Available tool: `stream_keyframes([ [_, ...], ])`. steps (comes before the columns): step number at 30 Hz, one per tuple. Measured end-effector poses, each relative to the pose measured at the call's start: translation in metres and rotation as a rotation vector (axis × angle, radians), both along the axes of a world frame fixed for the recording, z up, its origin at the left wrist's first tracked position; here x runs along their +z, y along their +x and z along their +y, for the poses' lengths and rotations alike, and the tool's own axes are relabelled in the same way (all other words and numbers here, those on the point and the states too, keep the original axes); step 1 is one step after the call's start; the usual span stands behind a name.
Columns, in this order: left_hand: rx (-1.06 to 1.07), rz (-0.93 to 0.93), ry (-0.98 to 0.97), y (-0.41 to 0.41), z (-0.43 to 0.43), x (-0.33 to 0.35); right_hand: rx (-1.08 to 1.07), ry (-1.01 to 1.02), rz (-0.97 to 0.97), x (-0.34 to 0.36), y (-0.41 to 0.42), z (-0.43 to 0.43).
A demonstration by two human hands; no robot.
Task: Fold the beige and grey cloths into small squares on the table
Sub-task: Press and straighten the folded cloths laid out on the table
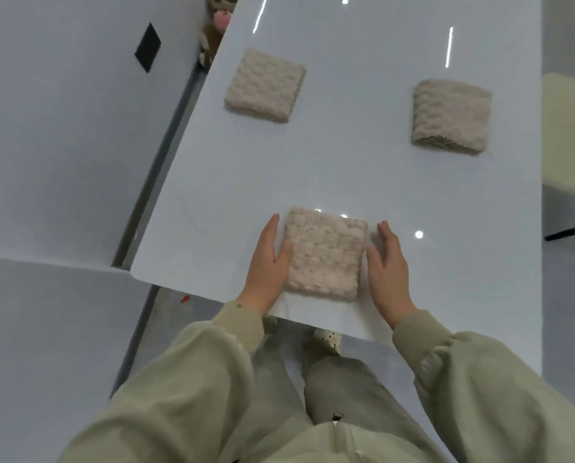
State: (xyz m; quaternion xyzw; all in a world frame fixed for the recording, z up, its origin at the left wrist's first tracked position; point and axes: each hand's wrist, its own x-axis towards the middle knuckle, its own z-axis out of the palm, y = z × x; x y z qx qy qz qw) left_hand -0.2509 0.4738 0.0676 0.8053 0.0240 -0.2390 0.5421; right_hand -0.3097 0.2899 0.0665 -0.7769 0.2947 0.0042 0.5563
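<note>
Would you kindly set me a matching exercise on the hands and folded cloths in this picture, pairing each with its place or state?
Column one:
1. left hand
2. right hand
3. near cloth
4. far-right cloth

Column two:
A. lies untouched on the table
B. framed by both hands
C. along the near cloth's right edge
D. along the near cloth's left edge, thumb on top

Pairs: 1-D, 2-C, 3-B, 4-A.
</note>
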Motion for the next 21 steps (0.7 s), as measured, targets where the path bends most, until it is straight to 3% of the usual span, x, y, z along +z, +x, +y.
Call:
stream_keyframes([
  [5,-0.042,-0.003,-0.074,0.015,-0.006,-0.006,-0.133,0.120,-0.082,-0.010,0.003,0.020],
  [14,-0.144,-0.132,-0.043,0.017,-0.017,-0.015,-0.225,0.093,-0.129,-0.014,0.012,0.034],
  [21,-0.125,-0.100,-0.056,0.023,-0.016,-0.013,-0.279,0.112,-0.148,-0.011,0.013,0.035],
])
